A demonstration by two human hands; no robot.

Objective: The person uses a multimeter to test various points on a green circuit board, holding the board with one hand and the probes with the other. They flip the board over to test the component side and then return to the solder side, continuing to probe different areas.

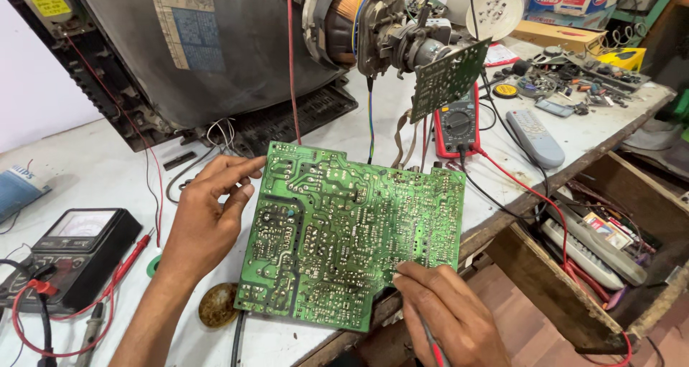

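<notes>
Up at the far left, an old television tube [215, 44] lies on the white bench [93, 166]. Near the bench's front edge, a green circuit board [344, 238] (solder side up) is propped by the left hand [208, 209], fingers pressed along its left edge. The right hand [445, 313] pinches a red probe [434, 349] at the board's near right corner.

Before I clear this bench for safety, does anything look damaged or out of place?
The television tube lies stripped of its casing, its small neck board hanging loose on wires. The green circuit board overhangs the table edge.
</notes>
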